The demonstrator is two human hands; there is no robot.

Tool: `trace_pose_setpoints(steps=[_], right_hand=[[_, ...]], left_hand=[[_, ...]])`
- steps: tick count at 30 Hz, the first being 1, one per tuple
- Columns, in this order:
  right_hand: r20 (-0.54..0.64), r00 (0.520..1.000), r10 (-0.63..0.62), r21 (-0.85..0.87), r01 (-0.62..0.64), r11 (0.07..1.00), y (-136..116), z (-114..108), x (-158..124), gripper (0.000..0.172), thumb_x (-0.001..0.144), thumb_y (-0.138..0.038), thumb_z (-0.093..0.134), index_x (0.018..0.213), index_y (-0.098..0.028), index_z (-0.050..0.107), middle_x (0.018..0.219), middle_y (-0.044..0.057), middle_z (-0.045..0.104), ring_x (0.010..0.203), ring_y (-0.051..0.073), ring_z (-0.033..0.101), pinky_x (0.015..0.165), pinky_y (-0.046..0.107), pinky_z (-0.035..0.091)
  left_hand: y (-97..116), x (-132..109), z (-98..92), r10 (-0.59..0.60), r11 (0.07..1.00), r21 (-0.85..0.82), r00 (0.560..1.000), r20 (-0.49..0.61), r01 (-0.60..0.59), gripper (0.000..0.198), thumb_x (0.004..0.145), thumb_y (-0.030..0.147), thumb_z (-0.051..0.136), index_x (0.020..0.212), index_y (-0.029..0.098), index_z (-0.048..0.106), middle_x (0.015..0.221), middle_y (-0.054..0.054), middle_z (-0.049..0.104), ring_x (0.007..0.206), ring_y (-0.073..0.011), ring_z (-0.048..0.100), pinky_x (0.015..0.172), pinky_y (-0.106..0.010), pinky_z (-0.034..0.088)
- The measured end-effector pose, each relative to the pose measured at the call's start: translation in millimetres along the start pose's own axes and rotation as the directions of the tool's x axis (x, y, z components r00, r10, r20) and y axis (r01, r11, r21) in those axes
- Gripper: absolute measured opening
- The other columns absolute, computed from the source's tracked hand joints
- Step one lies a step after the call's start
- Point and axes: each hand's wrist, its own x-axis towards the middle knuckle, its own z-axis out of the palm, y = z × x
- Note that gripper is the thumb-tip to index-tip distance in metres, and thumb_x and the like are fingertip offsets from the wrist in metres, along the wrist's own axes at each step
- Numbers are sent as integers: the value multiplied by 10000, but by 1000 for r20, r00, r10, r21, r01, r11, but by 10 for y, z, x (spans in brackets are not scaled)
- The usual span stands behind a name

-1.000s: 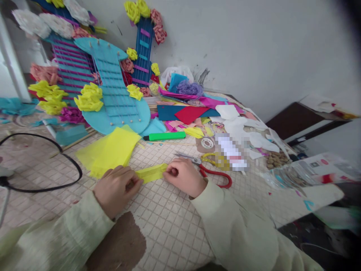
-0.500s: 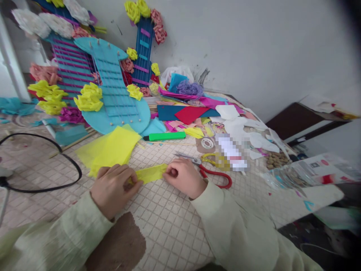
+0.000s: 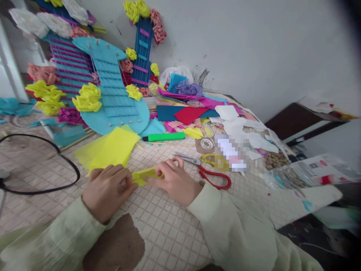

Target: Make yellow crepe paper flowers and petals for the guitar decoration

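A narrow strip of yellow tissue paper [image 3: 145, 175] stretches between my two hands, just above the quilted table cover. My left hand [image 3: 108, 190] pinches its left end between thumb and fingers. At the other end, my right hand [image 3: 175, 180] has its fingers closed on the strip, with the fingertips slightly blurred. Behind my left hand lie larger sheets of yellow tissue paper [image 3: 108, 148]. Scissors with red and yellow handles [image 3: 216, 178] rest on the table just right of my right hand.
A green marker-like tube [image 3: 166, 136] and a white spool [image 3: 207, 143] lie beyond the hands. Paper-decorated blue guitar shapes [image 3: 118, 98] lean at the back left. A black cable [image 3: 77, 169] loops at left. White scraps [image 3: 239, 128] and pebbles [image 3: 276, 161] are at right.
My right hand has moved left along the yellow strip, and its fingers have shifted over it. The strip now looks folded or creased near the middle. My left hand has shifted slightly left.
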Motion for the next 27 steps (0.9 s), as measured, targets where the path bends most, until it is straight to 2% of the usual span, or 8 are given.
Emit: trace_pose_setpoints(steps=[3,6,11,17,20,23,27], right_hand=[[-1,996,-91,-48,91,995,-37,11,21,288,939,-224,346,1079,-359,559,903,23,511,866,174,368,843,412,197],[6,994,-112,-50,112,992,-39,11,25,284,946,-268,328,1026,-336,592,916,33,523,886,185,366,853,427,194],[19,998,-63,12,63,998,61,-4,-14,238,916,-230,421,894,-316,643,854,11,529,877,169,380,850,432,177],[51,998,44,79,-48,996,201,-77,-58,273,787,-53,527,632,-236,658,787,-4,556,874,165,406,821,423,161],[65,994,87,101,-93,991,237,-120,-67,282,746,-25,531,594,-224,659,769,-6,572,840,160,414,798,418,163],[55,995,82,122,-89,989,250,-128,-76,261,714,-18,530,606,-216,662,760,-6,575,829,155,417,786,407,167],[31,998,61,116,-65,991,243,-121,-90,196,713,-58,534,651,-199,655,787,6,582,854,166,423,789,408,171]], left_hand=[[3,-6,4,-2,1000,2,1000,9,2,184,753,351,501,632,213,490,652,6,574,695,-197,531,652,-326,295],[4,-4,6,3,1000,-23,1000,-5,-3,202,752,363,497,620,211,488,648,0,568,692,-207,529,650,-332,294],[7,9,-3,-9,999,-40,1000,7,9,197,739,354,524,606,212,489,640,4,563,695,-210,531,645,-334,287],[10,11,-14,-10,998,-54,1000,28,11,188,731,332,550,600,209,493,638,1,564,694,-209,532,646,-340,293],[27,14,-8,28,997,-68,999,-28,-30,95,762,295,514,733,213,552,769,-36,585,763,-230,529,660,-358,319],[66,16,12,109,990,-78,989,-104,-117,243,794,211,442,1005,224,561,988,-80,586,891,-264,496,687,-384,334],[101,0,72,208,969,-112,972,-110,-220,343,801,111,374,1059,239,561,1045,-65,609,946,-273,486,703,-411,335]])
